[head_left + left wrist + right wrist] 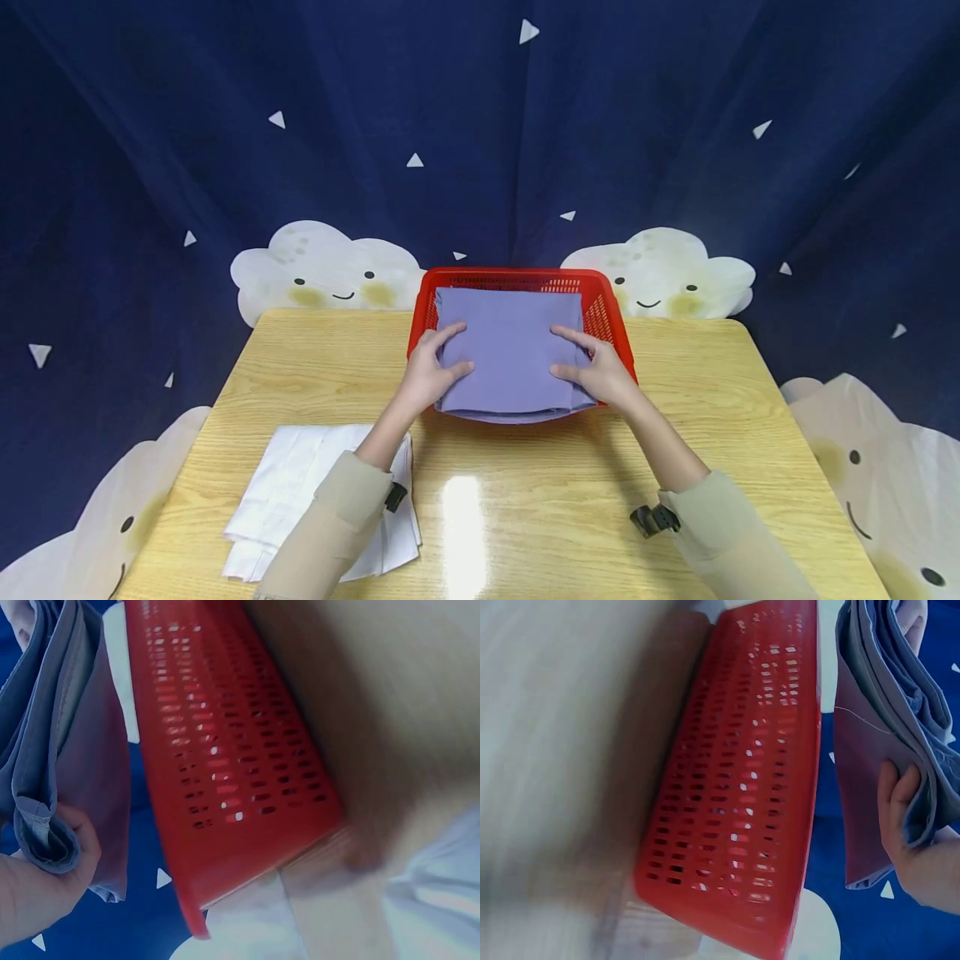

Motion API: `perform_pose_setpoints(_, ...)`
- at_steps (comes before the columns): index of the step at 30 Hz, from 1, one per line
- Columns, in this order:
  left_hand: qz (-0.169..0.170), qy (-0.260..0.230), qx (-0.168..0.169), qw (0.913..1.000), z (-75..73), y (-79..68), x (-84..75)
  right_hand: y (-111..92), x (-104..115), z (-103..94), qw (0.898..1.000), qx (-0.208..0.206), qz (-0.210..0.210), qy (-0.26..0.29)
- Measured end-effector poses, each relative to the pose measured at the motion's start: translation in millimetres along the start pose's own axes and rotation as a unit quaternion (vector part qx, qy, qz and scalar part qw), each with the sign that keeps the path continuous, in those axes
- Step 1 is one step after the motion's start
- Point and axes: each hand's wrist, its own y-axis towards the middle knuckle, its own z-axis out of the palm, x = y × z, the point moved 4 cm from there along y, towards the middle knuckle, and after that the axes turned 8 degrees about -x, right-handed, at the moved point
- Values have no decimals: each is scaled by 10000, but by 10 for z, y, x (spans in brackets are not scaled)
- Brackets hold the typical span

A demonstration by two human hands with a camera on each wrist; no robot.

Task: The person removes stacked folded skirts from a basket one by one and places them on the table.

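Observation:
Both hands hold a folded purple-blue cloth [510,350], a thick stack of several layers with stitched edges. My left hand [433,367] grips its left side, thumb on top and other fingers curled under the rolled fold, as the left wrist view shows. On the opposite side my right hand [600,367] holds it in the same way, its fingers [898,799] wrapping the underside. A red plastic basket [517,273] with slotted walls stands below. In both wrist views the cloth is above the basket's rim, and from the head it covers most of the opening.
A folded white cloth [292,475] lies on the wooden table [540,517] at the front left, partly under my left forearm. Behind the table hangs a dark blue curtain [465,108] with white triangles and smiling clouds. Small black cameras [654,521] sit at the wrists.

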Motion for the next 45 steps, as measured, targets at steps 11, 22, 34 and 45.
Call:
perform_pose_setpoints(11, 231, -72, -252, 9994, -12, -399, 71, -347, -59, 129, 9990, -202, -343, -182)
perform_pose_setpoints(22, 292, -171, -336, 9989, -25, -754, 114, -664, -127, 217, 9956, -536, -722, -245)
perform_pose_setpoints(34, 556, -145, -633, 9963, -27, -1106, 181, -953, -215, 302, 9931, -724, -878, -281)
perform_pose_setpoints(45, 808, -201, -901, 9924, -13, -1352, 296, -1165, -354, 414, 9910, -841, -982, -335)
